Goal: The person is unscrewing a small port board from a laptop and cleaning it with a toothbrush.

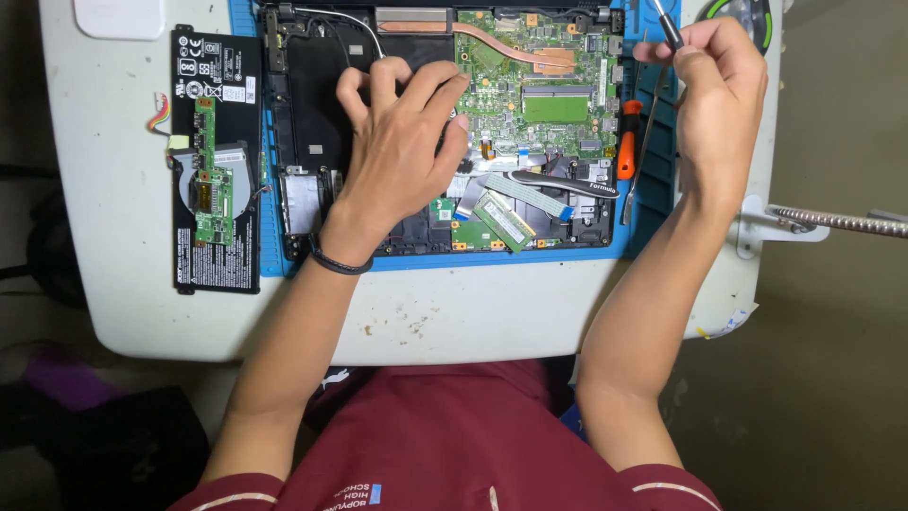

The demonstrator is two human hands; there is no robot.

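Opened laptop (pixel 530 123) is laid on a blue mat (pixel 653 248) on the white table (pixel 123 237). Left hand (pixel 402 142) is pressed on it, fingers spread. Screwdriver (pixel 667 24) is pinched in right hand (pixel 714 90). Battery (pixel 216 161) is placed at left.

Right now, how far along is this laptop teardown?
Done: battery lies out beside the opened laptop, a fan and small board on it. In hand: left hand rests inside the chassis; right hand holds a screwdriver. Left: green motherboard sits in place.
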